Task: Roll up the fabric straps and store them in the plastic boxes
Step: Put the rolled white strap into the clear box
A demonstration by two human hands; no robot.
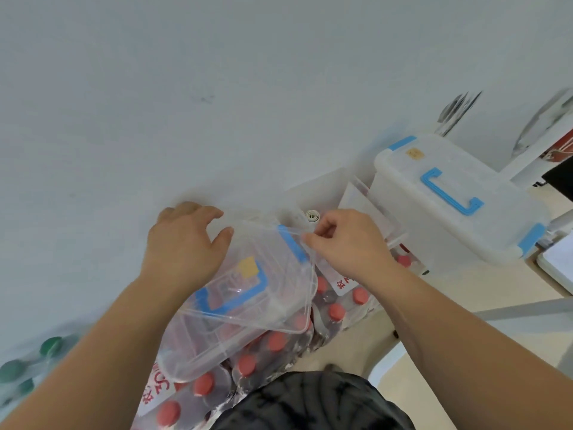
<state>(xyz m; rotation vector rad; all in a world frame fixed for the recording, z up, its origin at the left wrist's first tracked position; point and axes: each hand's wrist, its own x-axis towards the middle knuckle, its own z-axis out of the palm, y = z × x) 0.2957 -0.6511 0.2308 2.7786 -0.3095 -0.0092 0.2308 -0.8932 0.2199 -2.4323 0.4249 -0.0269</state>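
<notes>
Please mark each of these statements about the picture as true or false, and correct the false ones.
1. The right hand pinches the clear plastic container near its blue clasp. True.
2. The handle on the white box at the right is red. False: it is blue.
3. A rolled strap shows just beyond the right hand. True.
4. The bottle caps directly under the clear container are green. False: those are red caps; the green caps are far to the left.
5. The left hand is away from the clear container. False: its thumb touches the container's far edge.
</notes>
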